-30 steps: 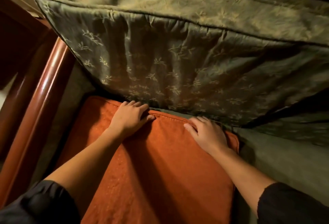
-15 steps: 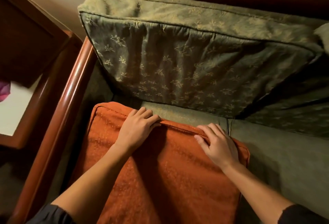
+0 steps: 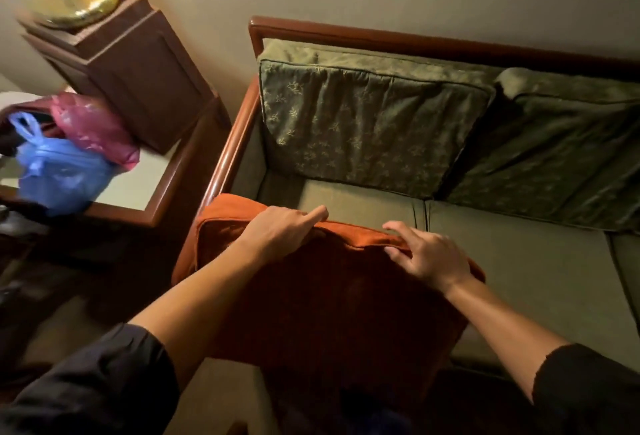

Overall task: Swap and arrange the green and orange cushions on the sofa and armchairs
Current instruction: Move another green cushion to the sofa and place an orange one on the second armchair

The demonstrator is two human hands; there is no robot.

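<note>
Cushion's off the sofa [image 3: 519, 261] seat now: your left hand [image 3: 277, 232] and right hand [image 3: 429, 254] clamp the orange cushion [image 3: 329, 296]'s edge, ready to carry away.

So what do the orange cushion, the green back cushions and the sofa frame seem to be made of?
Orange square cushion: looks like soft napped fabric, maybe velvet or suede-like; matte, piped edge. Green patterned back cushions: woven cloth with a slight sheen and a pale leaf motif, perhaps damask. Reddish-brown sofa frame: apparently polished wood; glossy highlights along the rail.

Cushion [image 3: 329, 296] lies on sofa [image 3: 502, 261] seat, side table [image 3: 138, 192] left.
</note>
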